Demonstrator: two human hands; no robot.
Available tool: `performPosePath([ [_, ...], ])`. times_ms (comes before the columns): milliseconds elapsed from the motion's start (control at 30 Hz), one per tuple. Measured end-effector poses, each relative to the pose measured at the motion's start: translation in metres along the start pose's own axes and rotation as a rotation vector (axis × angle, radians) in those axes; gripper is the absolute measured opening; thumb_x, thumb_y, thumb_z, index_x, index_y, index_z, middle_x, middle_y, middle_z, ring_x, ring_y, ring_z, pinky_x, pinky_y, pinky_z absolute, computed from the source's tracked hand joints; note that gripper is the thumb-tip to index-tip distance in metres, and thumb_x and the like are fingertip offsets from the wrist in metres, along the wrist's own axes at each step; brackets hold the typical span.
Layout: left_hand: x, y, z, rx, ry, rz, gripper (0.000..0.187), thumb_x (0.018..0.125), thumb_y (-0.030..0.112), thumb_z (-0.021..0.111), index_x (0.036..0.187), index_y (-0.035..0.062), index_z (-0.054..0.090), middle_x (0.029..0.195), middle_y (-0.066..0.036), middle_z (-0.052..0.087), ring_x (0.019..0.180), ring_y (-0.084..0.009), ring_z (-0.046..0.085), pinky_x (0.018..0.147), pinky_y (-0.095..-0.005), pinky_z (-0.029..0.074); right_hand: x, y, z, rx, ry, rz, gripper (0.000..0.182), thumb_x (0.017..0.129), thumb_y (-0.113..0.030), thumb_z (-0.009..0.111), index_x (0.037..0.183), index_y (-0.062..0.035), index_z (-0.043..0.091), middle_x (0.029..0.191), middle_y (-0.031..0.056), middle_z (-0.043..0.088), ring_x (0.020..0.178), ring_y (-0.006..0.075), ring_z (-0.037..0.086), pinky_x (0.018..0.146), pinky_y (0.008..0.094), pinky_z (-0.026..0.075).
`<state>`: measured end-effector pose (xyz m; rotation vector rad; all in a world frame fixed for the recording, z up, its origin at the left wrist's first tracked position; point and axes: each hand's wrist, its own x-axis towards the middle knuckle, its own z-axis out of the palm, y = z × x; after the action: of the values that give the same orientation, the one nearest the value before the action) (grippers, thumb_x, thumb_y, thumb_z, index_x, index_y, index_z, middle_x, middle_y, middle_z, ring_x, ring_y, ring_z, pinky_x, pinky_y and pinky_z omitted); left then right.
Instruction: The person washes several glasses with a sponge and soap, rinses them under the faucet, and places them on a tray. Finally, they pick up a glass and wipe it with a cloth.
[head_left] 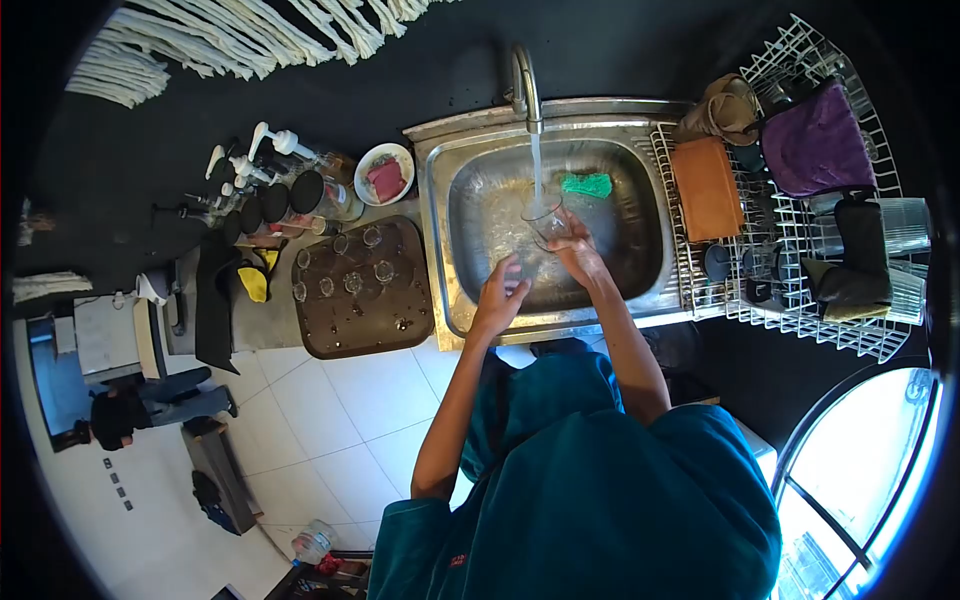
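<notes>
Water runs from the curved faucet (pixel 525 85) into a clear glass (pixel 546 216) over the metal sink (pixel 480 240). My right hand (pixel 575 245) is closed around the side of this glass, tilted under the stream. Left of it, my left hand (pixel 503 290) is held over the sink's near part, fingers apart, with nothing in it. A green sponge (pixel 587 185) lies in the sink behind the glass. On the brown tray (pixel 365 325) left of the sink stand several small glasses (pixel 353 283), with drops of water around them.
A white bowl (pixel 384 174) with a pink sponge, pump bottles (pixel 285 143) and dark-lidded jars (pixel 307 191) stand back left. At right, a wire rack (pixel 780 305) holds cloths (pixel 820 140) and glasses (pixel 902 225). Another person (pixel 120 418) is far left.
</notes>
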<state>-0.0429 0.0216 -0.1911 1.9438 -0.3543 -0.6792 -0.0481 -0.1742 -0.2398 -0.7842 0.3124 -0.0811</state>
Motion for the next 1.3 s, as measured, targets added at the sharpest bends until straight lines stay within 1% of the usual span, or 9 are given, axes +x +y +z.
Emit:
performPosePath([
  [167, 0.024, 0.033, 0.004, -0.097, 0.145, 0.048, 0.066, 0.086, 0.023, 0.065, 0.138, 0.0072, 0.027, 0.130, -0.020, 0.049, 0.101, -0.0283, 0.062, 0.084, -0.0359, 0.050, -0.001, 0.007, 0.010, -0.126, 0.098, -0.141, 0.074, 0.054, 0.008, 0.067, 0.124, -0.0037, 0.046, 0.122, 0.0053, 0.050, 0.118, 0.0185, 0.044, 0.096, 0.0329, 0.037],
  [300, 0.037, 0.041, 0.010, -0.090, 0.117, 0.083, 0.068, 0.084, 0.019, 0.067, 0.138, 0.0060, 0.028, 0.131, -0.020, 0.047, 0.107, -0.0282, 0.059, 0.083, -0.0364, 0.051, 0.005, 0.022, 0.001, -0.577, 0.183, -0.300, 0.075, 0.051, 0.005, 0.074, 0.121, -0.0042, 0.045, 0.118, 0.0062, 0.050, 0.114, 0.0187, 0.045, 0.097, 0.0334, 0.037],
  [400, 0.042, 0.035, 0.012, -0.208, 0.053, 0.028, 0.068, 0.082, 0.013, 0.068, 0.138, 0.0078, 0.030, 0.133, -0.019, 0.045, 0.114, -0.0272, 0.054, 0.085, -0.0367, 0.051, 0.008, 0.032, -0.006, -0.545, 0.141, -0.434, 0.076, 0.053, 0.000, 0.076, 0.121, -0.0051, 0.043, 0.116, 0.0074, 0.049, 0.110, 0.0204, 0.047, 0.096, 0.0348, 0.038],
  [533, 0.041, 0.036, 0.013, -0.112, 0.070, 0.100, 0.067, 0.080, 0.006, 0.068, 0.138, 0.0105, 0.034, 0.135, -0.018, 0.043, 0.119, -0.0264, 0.049, 0.088, -0.0371, 0.050, 0.011, 0.025, -0.006, -0.480, 0.114, -0.365, 0.078, 0.055, -0.007, 0.081, 0.122, -0.0045, 0.040, 0.117, 0.0103, 0.048, 0.110, 0.0214, 0.047, 0.093, 0.0356, 0.041],
  [700, 0.037, 0.040, 0.005, -0.121, 0.050, 0.132, 0.069, 0.080, 0.005, 0.066, 0.140, 0.0115, 0.033, 0.137, -0.017, 0.042, 0.122, -0.0274, 0.047, 0.089, -0.0384, 0.049, 0.013, 0.008, 0.007, -0.805, 0.172, -0.348, 0.080, 0.056, -0.022, 0.087, 0.119, -0.0011, 0.042, 0.109, 0.0127, 0.055, 0.103, 0.0230, 0.054, 0.087, 0.0361, 0.046],
  [833, 0.037, 0.030, 0.002, -0.193, 0.100, 0.144, 0.067, 0.081, 0.006, 0.066, 0.140, 0.0082, 0.032, 0.140, -0.019, 0.039, 0.126, -0.0286, 0.043, 0.092, -0.0390, 0.047, 0.015, 0.005, 0.014, -0.835, 0.147, -0.299, 0.072, 0.060, -0.020, 0.086, 0.116, -0.0008, 0.045, 0.106, 0.0105, 0.058, 0.099, 0.0226, 0.057, 0.087, 0.0359, 0.045],
  [900, 0.034, 0.024, 0.001, -0.161, 0.129, 0.091, 0.067, 0.082, 0.009, 0.066, 0.140, 0.0073, 0.032, 0.139, -0.020, 0.040, 0.125, -0.0291, 0.044, 0.091, -0.0383, 0.048, 0.012, 0.006, 0.021, -0.382, 0.090, -0.200, 0.063, 0.066, -0.018, 0.082, 0.115, -0.0006, 0.047, 0.106, 0.0086, 0.059, 0.098, 0.0207, 0.057, 0.086, 0.0353, 0.045],
  [1100, 0.026, 0.010, 0.000, -0.117, 0.121, 0.033, 0.066, 0.083, 0.016, 0.067, 0.139, 0.0065, 0.032, 0.139, -0.021, 0.040, 0.120, -0.0289, 0.049, 0.086, -0.0369, 0.050, 0.006, -0.001, 0.022, -0.040, 0.257, 0.165, 0.067, 0.076, -0.019, 0.074, 0.129, -0.0021, 0.036, 0.121, 0.0125, 0.050, 0.113, 0.0249, 0.052, 0.095, 0.0404, 0.041],
  [1300, 0.024, 0.006, 0.002, -0.079, 0.113, 0.037, 0.066, 0.084, 0.021, 0.067, 0.139, 0.0066, 0.032, 0.138, -0.020, 0.042, 0.115, -0.0305, 0.053, 0.087, -0.0396, 0.050, 0.002, -0.006, 0.034, 0.110, 0.186, 0.140, 0.072, 0.082, -0.031, 0.068, 0.136, -0.0058, 0.028, 0.125, 0.0171, 0.047, 0.118, 0.0283, 0.049, 0.098, 0.0423, 0.037],
])
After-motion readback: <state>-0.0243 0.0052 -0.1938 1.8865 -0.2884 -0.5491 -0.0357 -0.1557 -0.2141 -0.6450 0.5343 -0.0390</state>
